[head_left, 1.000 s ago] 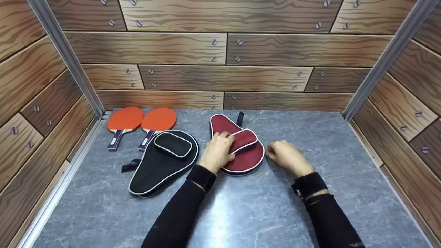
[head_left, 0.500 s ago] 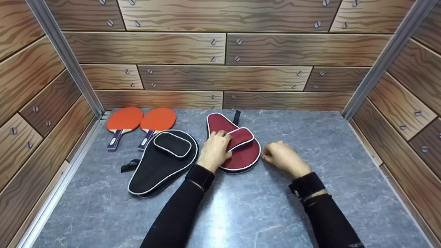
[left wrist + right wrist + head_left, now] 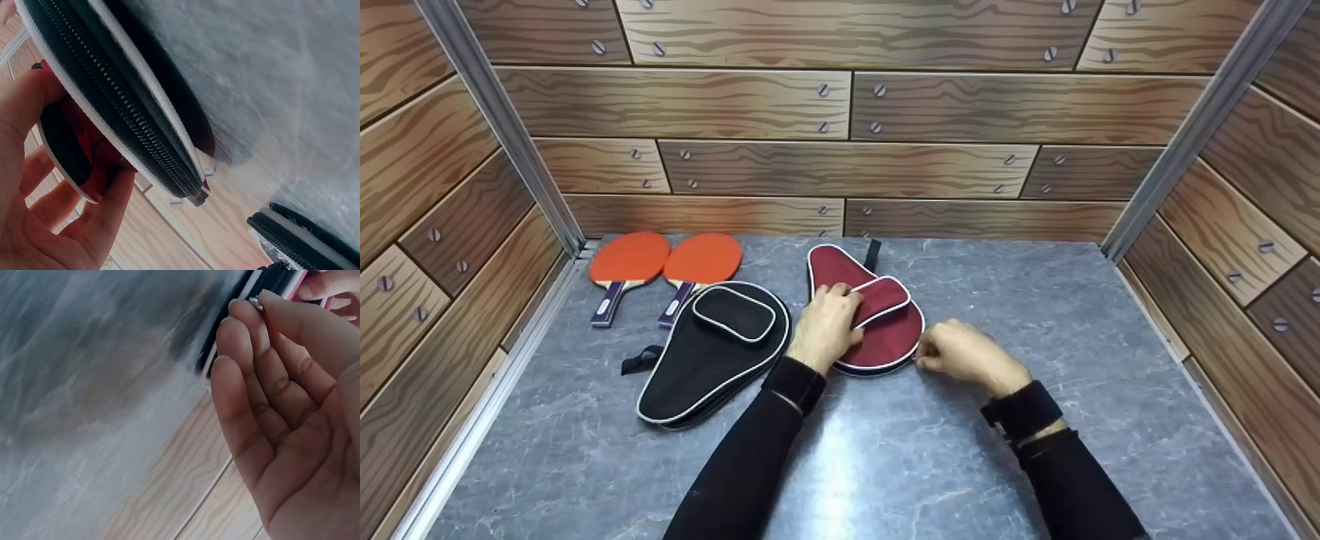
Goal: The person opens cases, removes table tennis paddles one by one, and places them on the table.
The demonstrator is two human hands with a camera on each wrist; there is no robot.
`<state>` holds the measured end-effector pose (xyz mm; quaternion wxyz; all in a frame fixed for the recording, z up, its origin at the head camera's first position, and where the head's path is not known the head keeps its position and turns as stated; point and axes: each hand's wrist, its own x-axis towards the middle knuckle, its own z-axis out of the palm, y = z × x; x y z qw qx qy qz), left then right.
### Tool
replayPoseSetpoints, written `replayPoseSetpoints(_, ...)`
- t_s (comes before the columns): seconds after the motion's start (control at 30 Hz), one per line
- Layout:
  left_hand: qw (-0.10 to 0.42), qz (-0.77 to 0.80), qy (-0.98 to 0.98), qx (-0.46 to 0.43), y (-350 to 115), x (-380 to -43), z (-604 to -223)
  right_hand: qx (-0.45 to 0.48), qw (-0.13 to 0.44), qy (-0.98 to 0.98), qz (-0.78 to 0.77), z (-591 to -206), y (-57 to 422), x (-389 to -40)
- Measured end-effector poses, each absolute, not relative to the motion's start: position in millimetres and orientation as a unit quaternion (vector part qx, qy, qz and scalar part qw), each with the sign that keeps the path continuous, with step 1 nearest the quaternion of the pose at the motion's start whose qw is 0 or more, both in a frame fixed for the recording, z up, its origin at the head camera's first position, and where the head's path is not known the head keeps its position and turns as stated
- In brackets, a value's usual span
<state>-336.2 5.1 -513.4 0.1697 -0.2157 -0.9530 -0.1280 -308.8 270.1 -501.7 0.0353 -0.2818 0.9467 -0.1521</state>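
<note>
A red table tennis paddle case (image 3: 885,349) with white piping lies in the middle of the table, its narrow end pointing away. My left hand (image 3: 826,322) grips the small raised pocket (image 3: 883,302) on its front; in the left wrist view, thumb and fingers curl about that pocket. The case's black zipper (image 3: 121,107) runs along the side edge, with teeth meshed in that view. At the lower right rim, my right hand (image 3: 964,352) pinches a small metal zipper pull (image 3: 256,304) between thumb and index finger.
A black paddle case (image 3: 712,360) with white piping lies left of the red one. Behind it are two orange-red paddles (image 3: 630,256) with purple handles, one handle partly covered by that case. Wood-patterned walls (image 3: 840,169) enclose the grey table (image 3: 547,465) on three sides.
The right hand has moved left and toward me along the red case's rim. The red case and left hand have shifted slightly left. The black case and paddles stay put.
</note>
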Motion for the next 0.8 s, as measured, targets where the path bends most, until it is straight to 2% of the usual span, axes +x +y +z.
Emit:
replayPoseSetpoints(0.23, 0.17, -0.12, -0.955, -0.213, 6, -336, -514, -0.324, 0.048, 0.934, -0.142, -500, 252, -300)
replayPoseSetpoints(0.37, 0.163, -0.128, -0.955, -0.214, 6, -336, -513, -0.318, 0.041, 0.936, -0.148, -499, 249, -299)
replayPoseSetpoints(0.57, 0.148, -0.187, -0.943, -0.232, 10, -334, -512, -0.286, 0.006, 0.949, -0.131, -496, 264, -304)
replayPoseSetpoints(0.8, 0.126, -0.234, -0.927, -0.264, 21, -329, -513, -0.267, 0.01, 0.955, -0.131, -494, 292, -313)
